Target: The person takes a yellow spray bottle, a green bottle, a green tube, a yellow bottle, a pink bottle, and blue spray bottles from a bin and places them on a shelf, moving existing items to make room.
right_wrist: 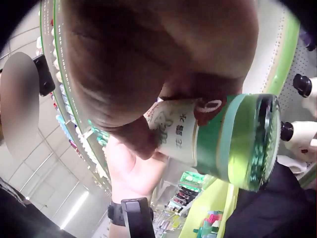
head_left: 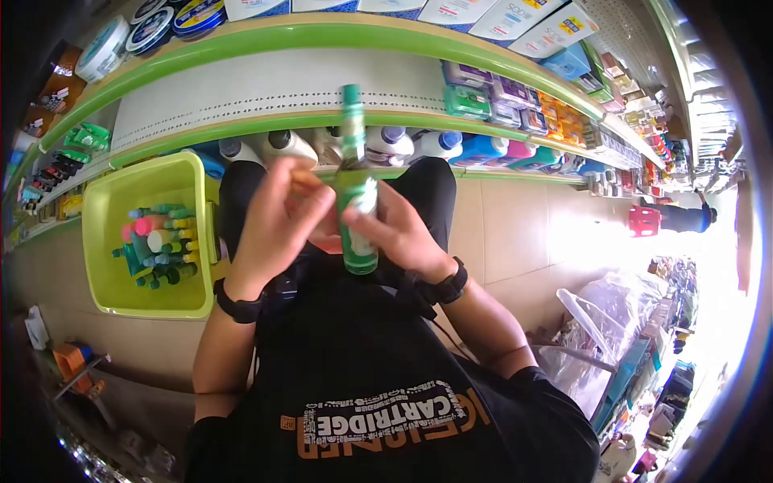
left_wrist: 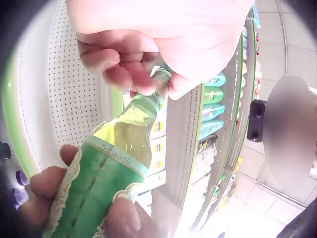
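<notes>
My right hand grips a green glass bottle of floral water round its labelled lower body. The bottle stands upright in the head view, its green cap pointing toward the shelf. In the right wrist view the bottle's clear base sticks out past the hand. My left hand is close beside the bottle with loosely bent fingers, and no object shows in its grasp. In the left wrist view these fingers overlap the neck and conceal the cap.
Left of my knees, a yellow-green basin contains several small bottles. Ahead, a green-edged shelf stands above a row of larger bottles. Wrapped packs sit further right. Plastic-wrapped goods lie behind me at right.
</notes>
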